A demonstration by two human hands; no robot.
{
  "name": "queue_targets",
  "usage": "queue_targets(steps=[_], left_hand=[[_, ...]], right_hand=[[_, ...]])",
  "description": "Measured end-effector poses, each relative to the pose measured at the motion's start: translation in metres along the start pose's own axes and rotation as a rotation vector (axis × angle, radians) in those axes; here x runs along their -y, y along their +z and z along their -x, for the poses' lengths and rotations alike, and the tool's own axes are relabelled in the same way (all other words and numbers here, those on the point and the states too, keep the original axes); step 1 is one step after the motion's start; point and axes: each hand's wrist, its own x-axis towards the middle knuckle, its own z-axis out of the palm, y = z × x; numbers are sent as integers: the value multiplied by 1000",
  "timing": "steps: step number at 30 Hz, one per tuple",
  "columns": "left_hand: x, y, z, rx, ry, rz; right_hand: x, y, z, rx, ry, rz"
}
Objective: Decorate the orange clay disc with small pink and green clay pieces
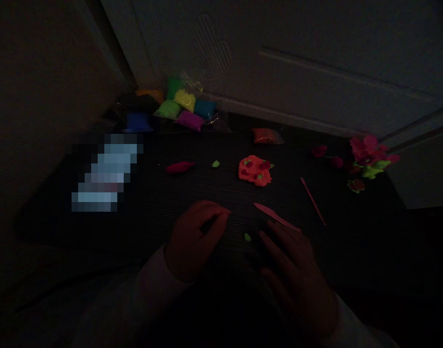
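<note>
Plastic bags (190, 120) hold clay (264, 136); left fingers (218, 209) pinched, hold unclear, right fingers (279, 249) spread empty

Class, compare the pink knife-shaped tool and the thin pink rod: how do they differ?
The knife-shaped tool has a broader, pointed blade; the thin rod is slender. The knife-shaped tool lies beside the right hand; the thin rod lies farther off. Both are pink.

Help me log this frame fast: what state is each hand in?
Left hand: closed in a pinch; can't tell if it holds anything.
Right hand: open beside the pink modelling knife; contact unclear.
</note>
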Motion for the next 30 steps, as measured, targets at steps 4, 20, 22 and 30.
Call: queue_targets(steps=[4, 20, 22, 30], left_hand=[[1, 1, -1, -5, 20, -21], [3, 3, 0, 5, 38, -3], [0, 2, -2, 33, 40, -20], [-8, -5, -56, 28, 77, -127]], right_hand=[[-3, -3, -6, -75, 74, -143], [-9, -8, -49, 25, 23, -269], [-12, -14, -53, 18, 49, -286], [-43, -30, -116, -200, 91, -231]])
